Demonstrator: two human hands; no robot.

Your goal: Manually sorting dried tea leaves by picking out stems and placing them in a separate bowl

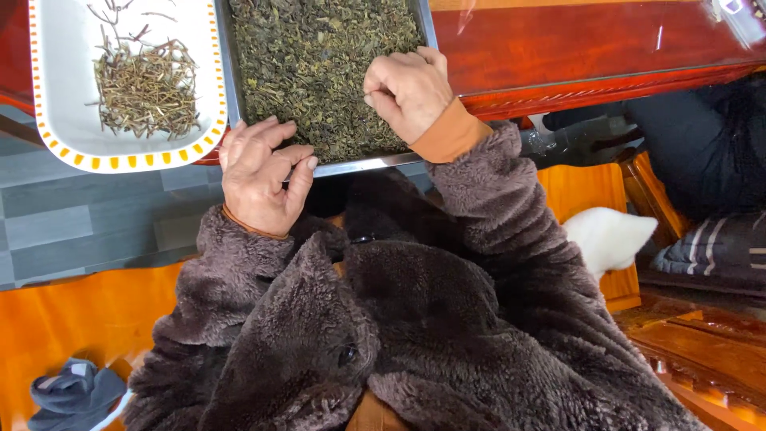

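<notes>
A metal tray [428, 22] heaped with dried green tea leaves [319, 64] lies on a red wooden table. My right hand [407, 88] rests on the leaves near the tray's right side, its fingers curled and pinched together; whether it holds a leaf is hidden. My left hand [262, 172] sits at the tray's near left corner, thumb and fingers loosely bent, touching the rim. Left of the tray stands a white dish [56, 104] with an orange-dotted border, holding a pile of brown stems [148, 88].
The red table [574, 48] runs across the top. My brown fleece coat [383, 319] fills the lower middle. An orange wooden seat [80, 311], a grey tiled floor [80, 215], a white furry thing [610, 235], a striped cushion [718, 247] and a dark slipper [76, 395] lie around.
</notes>
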